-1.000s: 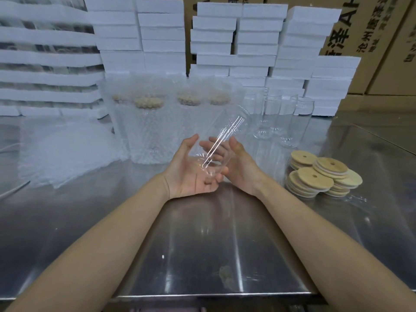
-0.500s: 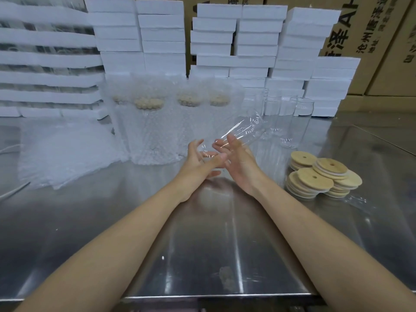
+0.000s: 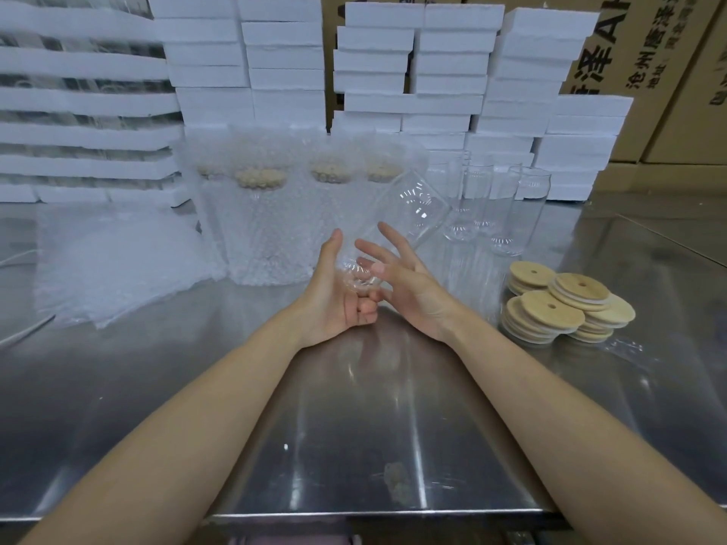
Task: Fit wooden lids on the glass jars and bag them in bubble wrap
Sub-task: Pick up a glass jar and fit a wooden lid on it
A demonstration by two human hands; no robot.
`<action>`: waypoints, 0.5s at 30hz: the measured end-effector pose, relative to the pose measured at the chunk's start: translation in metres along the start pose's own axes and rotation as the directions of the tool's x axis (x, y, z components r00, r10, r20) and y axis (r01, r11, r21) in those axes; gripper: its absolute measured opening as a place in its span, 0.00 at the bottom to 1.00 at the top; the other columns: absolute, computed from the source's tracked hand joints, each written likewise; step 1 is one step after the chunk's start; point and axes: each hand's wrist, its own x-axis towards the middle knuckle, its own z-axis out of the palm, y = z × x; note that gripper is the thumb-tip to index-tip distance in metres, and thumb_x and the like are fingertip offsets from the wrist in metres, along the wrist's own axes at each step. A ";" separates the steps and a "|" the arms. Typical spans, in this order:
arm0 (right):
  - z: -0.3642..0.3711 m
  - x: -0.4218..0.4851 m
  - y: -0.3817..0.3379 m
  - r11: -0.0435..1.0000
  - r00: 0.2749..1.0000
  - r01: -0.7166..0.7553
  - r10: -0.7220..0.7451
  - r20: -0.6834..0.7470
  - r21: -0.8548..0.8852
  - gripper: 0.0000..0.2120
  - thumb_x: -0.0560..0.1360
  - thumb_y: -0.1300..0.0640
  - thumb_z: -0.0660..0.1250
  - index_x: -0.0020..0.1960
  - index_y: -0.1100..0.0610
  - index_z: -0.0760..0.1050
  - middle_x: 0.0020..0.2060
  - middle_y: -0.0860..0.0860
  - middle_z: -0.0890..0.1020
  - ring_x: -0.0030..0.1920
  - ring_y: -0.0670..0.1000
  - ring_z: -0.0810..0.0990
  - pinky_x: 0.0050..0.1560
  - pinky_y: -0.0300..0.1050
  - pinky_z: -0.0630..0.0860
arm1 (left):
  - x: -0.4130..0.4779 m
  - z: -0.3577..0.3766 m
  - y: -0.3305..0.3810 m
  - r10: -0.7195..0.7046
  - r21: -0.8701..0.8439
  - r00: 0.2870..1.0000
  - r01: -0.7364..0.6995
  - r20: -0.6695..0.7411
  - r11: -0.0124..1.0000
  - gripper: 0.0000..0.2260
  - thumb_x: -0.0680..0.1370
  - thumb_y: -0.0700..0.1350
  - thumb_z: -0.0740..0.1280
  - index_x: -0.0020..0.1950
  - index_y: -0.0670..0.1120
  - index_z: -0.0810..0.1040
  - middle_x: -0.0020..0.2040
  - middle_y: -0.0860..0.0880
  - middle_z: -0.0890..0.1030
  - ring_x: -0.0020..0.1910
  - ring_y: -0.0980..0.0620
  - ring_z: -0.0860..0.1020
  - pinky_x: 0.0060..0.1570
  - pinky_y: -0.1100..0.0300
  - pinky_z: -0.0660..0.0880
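A clear glass jar [image 3: 409,214] tilts up to the right above the steel table, its mouth at the upper right. My left hand [image 3: 338,297] grips the jar's base with curled fingers. My right hand [image 3: 405,281] lies beside the jar with its fingers spread and straight, touching the lower wall. Wooden lids [image 3: 566,304] sit in low stacks to the right. Several bare jars [image 3: 515,214] stand upright behind my right hand. Jars with lids, bagged in bubble wrap [image 3: 267,230], stand behind my left hand.
A pile of flat bubble-wrap bags [image 3: 118,261] lies at the left. White foam blocks [image 3: 452,72] are stacked along the back, with cardboard cartons [image 3: 649,53] behind. The steel table [image 3: 373,426] ends at the near edge.
The jar has swung from nearly lying flat to tilting up to the right. My left hand has closed round its base; my right hand's fingers have spread apart.
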 end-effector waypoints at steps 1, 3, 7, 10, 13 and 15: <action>0.001 0.000 0.000 1.000 1.000 -0.010 0.010 0.007 -0.004 0.35 0.71 0.57 0.70 0.74 0.41 0.61 0.66 0.45 0.77 0.64 0.45 0.77 0.56 0.41 0.76 | -0.002 -0.001 0.001 -0.048 -0.029 0.998 0.049 0.043 0.998 0.36 0.70 0.75 0.54 0.50 0.42 0.75 0.31 0.46 0.71 0.26 0.51 0.67 0.31 0.60 0.70; 0.002 0.000 0.000 0.999 0.999 -0.032 0.032 0.025 0.014 0.35 0.70 0.57 0.70 0.73 0.41 0.62 0.64 0.45 0.78 0.65 0.46 0.77 0.56 0.42 0.76 | -0.005 -0.003 0.002 -0.137 -0.074 0.982 0.148 0.131 0.986 0.36 0.69 0.76 0.54 0.47 0.43 0.74 0.31 0.47 0.71 0.25 0.52 0.67 0.30 0.61 0.69; 0.002 -0.001 -0.001 0.997 0.996 -0.053 0.048 0.080 0.064 0.37 0.65 0.55 0.74 0.70 0.42 0.65 0.62 0.47 0.80 0.65 0.51 0.77 0.61 0.46 0.76 | -0.009 -0.003 0.005 -0.243 -0.122 0.950 0.270 0.197 0.955 0.36 0.69 0.76 0.54 0.51 0.43 0.71 0.31 0.47 0.70 0.23 0.53 0.66 0.26 0.62 0.68; 0.002 -0.001 0.000 0.998 0.997 -0.044 0.041 0.071 0.053 0.35 0.66 0.57 0.74 0.70 0.44 0.66 0.62 0.50 0.80 0.63 0.51 0.79 0.56 0.45 0.78 | -0.010 -0.003 0.004 -0.243 -0.157 0.953 0.272 0.180 0.950 0.36 0.71 0.75 0.53 0.47 0.42 0.74 0.31 0.47 0.71 0.24 0.53 0.68 0.26 0.63 0.69; 0.003 -0.002 0.001 1.000 0.999 -0.010 0.011 0.030 -0.006 0.31 0.69 0.60 0.71 0.69 0.44 0.67 0.64 0.51 0.78 0.63 0.51 0.79 0.58 0.49 0.76 | -0.007 0.000 0.003 -0.216 -0.233 0.970 0.238 0.117 0.943 0.38 0.74 0.73 0.51 0.44 0.39 0.82 0.35 0.44 0.78 0.28 0.52 0.74 0.31 0.62 0.73; 0.005 -0.003 0.001 0.999 1.000 0.029 -0.029 -0.006 -0.044 0.32 0.68 0.61 0.72 0.67 0.44 0.68 0.64 0.52 0.78 0.62 0.51 0.79 0.57 0.48 0.77 | -0.003 0.002 0.002 -0.187 -0.302 0.980 0.198 0.063 0.933 0.39 0.76 0.71 0.50 0.50 0.37 0.80 0.41 0.41 0.81 0.34 0.48 0.81 0.35 0.59 0.78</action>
